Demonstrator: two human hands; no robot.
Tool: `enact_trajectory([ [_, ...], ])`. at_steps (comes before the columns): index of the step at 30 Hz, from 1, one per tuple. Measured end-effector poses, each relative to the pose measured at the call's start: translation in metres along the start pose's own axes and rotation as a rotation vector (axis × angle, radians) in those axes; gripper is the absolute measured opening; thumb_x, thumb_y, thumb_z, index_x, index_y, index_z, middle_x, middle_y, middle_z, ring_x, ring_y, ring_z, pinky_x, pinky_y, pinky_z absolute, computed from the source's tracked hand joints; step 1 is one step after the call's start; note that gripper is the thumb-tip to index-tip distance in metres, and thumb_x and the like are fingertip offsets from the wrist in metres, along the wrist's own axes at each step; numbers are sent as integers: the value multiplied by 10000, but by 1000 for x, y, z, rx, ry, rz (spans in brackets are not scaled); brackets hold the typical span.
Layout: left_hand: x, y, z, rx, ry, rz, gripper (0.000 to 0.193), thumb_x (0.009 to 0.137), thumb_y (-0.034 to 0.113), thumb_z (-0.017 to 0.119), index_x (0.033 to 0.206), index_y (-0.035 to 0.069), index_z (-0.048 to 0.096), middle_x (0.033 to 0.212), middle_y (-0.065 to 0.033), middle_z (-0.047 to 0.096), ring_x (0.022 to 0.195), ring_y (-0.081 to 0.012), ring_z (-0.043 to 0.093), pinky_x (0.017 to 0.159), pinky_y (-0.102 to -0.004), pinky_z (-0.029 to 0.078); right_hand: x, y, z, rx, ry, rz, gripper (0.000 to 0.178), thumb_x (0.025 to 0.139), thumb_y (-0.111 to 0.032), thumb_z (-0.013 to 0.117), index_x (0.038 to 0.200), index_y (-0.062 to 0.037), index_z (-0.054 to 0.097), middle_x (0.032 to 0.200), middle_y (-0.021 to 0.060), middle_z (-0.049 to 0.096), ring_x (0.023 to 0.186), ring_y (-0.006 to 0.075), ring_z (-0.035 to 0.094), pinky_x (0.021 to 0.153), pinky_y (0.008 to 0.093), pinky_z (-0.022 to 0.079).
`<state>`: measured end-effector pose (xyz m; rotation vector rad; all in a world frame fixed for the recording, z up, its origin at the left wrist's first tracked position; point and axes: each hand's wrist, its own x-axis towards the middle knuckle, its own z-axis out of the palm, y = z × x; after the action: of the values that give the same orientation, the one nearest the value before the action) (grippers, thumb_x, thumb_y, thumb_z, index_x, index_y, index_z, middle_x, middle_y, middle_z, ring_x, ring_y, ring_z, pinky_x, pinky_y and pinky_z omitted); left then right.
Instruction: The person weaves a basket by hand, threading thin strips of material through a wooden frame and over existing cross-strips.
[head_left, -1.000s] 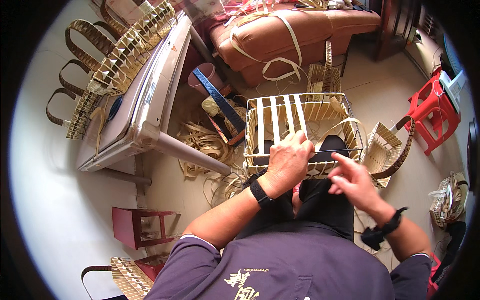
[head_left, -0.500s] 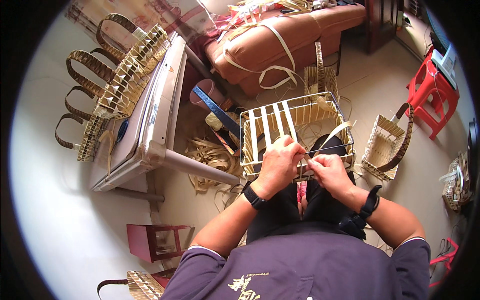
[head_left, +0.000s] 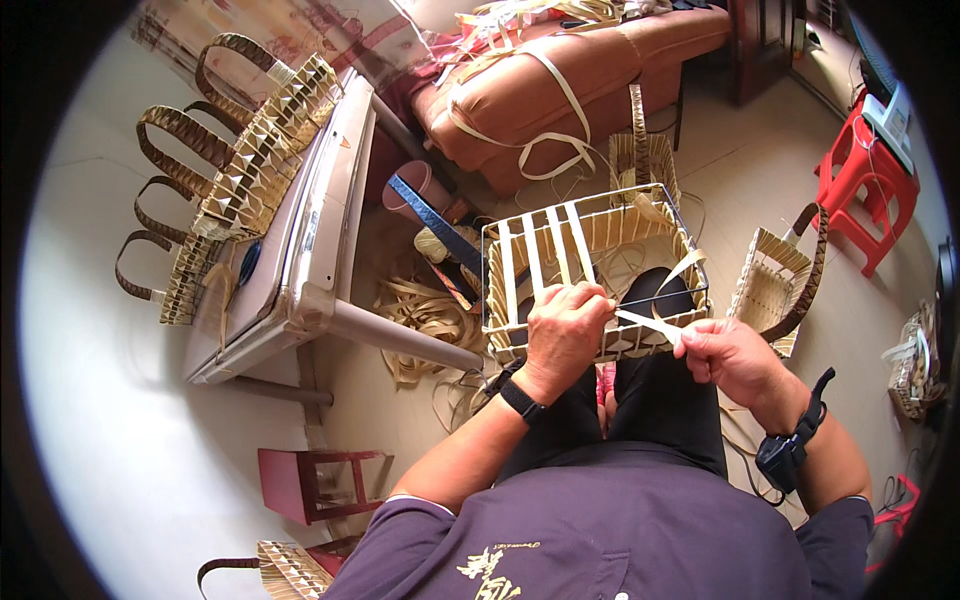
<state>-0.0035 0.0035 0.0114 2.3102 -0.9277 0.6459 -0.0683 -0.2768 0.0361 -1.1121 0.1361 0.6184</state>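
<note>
A rectangular basket frame (head_left: 697, 262) of dark rods rests on my lap, its sides woven with pale flat strips. Several pale strips run across its left part, and the right part lies open. At the near rim, my left hand (head_left: 568, 330) is closed, with its fingers pressed on the frame and the base of a strip. My right hand (head_left: 728, 352) pinches the end of a pale flat strip (head_left: 648, 323), stretched taut between both hands. Another loose strip (head_left: 680, 268) curls over the frame's right side.
Finished baskets with brown handles (head_left: 255, 180) line the table (head_left: 325, 240) at left. A handled basket (head_left: 770, 275) stands on the floor at right, near a red stool (head_left: 870, 190). Coiled strips (head_left: 425, 320) lie by the table leg. A brown sofa (head_left: 570, 90) stands beyond.
My right hand has moved right and slightly down, drawing the strip out straight from the rim. My left hand stays at the near rim, shifted only slightly.
</note>
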Motion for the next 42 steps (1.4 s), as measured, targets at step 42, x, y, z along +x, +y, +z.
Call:
enact_trajectory([
  [42,-1,3,21,-68,32,23,41,939,96,724,928,92,684,906,-79,660,847,-321,684,766,-443,554,-236,254,-265,268,347,892,288,1171,-260,586,1251,-20,723,959,104,795,759,181,764,667,318,649],
])
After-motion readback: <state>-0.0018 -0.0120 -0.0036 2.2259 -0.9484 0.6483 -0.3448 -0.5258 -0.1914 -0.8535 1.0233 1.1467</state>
